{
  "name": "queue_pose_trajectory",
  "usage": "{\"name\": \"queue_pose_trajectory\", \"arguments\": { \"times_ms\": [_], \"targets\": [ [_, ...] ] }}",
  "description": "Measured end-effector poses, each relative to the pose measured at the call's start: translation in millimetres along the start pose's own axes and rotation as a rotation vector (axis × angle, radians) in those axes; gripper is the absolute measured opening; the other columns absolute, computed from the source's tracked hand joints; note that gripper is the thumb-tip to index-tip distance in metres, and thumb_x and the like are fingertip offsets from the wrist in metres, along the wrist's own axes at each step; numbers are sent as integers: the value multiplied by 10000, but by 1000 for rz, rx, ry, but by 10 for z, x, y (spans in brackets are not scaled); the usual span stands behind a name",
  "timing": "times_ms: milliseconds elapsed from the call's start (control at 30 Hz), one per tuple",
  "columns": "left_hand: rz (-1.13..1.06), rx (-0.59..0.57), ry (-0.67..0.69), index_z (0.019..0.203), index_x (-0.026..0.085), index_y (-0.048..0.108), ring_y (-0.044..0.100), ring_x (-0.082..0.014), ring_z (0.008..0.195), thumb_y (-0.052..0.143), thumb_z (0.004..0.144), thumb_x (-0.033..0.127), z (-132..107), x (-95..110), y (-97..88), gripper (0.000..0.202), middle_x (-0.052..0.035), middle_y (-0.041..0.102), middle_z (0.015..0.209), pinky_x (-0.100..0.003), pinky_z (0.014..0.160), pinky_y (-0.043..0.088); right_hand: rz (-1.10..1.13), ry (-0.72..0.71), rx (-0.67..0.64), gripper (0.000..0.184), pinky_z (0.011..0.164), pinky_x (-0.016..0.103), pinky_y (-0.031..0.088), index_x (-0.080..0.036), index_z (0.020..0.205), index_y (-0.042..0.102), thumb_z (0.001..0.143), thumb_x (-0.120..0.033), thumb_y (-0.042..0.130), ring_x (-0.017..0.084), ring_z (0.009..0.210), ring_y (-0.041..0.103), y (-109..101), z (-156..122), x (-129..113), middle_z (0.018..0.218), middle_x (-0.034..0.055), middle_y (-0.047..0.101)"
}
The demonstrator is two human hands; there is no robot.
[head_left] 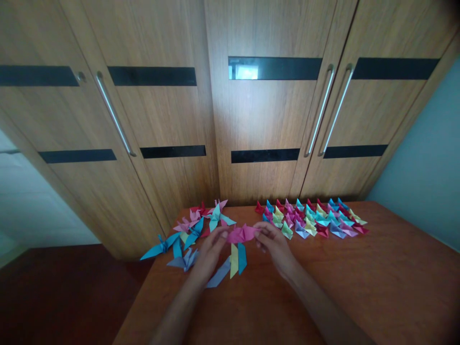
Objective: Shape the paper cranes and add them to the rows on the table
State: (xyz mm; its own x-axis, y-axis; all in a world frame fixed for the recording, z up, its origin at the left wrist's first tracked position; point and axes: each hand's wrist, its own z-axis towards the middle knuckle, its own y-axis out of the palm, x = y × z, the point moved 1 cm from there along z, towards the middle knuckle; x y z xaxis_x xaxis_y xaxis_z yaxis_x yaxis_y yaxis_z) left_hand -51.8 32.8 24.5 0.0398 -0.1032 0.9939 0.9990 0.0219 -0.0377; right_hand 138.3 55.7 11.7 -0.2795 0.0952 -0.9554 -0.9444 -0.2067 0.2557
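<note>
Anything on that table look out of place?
Yes: the leftmost blue paper bird partly overhangs the left edge of the table, unlike its neighbours. The pink paper being held shows no obvious damage.

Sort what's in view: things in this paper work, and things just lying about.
Likely in the work:
Pink folded paper, held by left hand and right hand
Three paper strips nearby
Folded figures, left
Small folded pieces, right
Table, as work surface

Probably not:
Wooden doors
Metal handles

Two slim, bare forearms [184,301] taper toward bare wrists [288,269], the left grip [212,243] and right grip [273,240] equally bare.
</note>
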Motion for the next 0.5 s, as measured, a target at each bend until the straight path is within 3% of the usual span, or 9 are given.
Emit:
{"name": "queue_pose_trajectory", "arguments": {
  "times_ms": [100,200,400,500],
  "targets": [
    [128,-120,15,972,170,650,607,-208,842,637,745,340,-26,-39,143,284,-51,675,917,-271,711,450,-5,16,-10,212,444,184,299,-202,884,584,748,-356,638,83,530,470,-120,-115,-14,633,-44,538],
    [192,-241,-8,818,143,654,562,-159,662,599,755,308,-39,-120,268,185,-8,626,713,-233,596,400,-88,64,-48,222,480,198,349,-199,872,582,748,-377,626,107,577,517,-225,-185,-18,654,-28,564],
    [319,-244,50,741,152,650,507,-133,621,568,752,287,-80,-224,424,159,16,581,660,-215,563,352,-413,-3,-104,163,642,259,445,-183,788,625,740,-339,626,152,716,589,-353,-204,-34,751,9,635],
    [322,-229,60,708,155,647,514,-137,634,579,732,275,-90,-229,468,140,16,591,661,-220,589,364,-424,-9,-127,156,674,275,467,-179,824,642,744,-310,617,160,742,612,-359,-205,-17,785,24,661]
  ]
}}
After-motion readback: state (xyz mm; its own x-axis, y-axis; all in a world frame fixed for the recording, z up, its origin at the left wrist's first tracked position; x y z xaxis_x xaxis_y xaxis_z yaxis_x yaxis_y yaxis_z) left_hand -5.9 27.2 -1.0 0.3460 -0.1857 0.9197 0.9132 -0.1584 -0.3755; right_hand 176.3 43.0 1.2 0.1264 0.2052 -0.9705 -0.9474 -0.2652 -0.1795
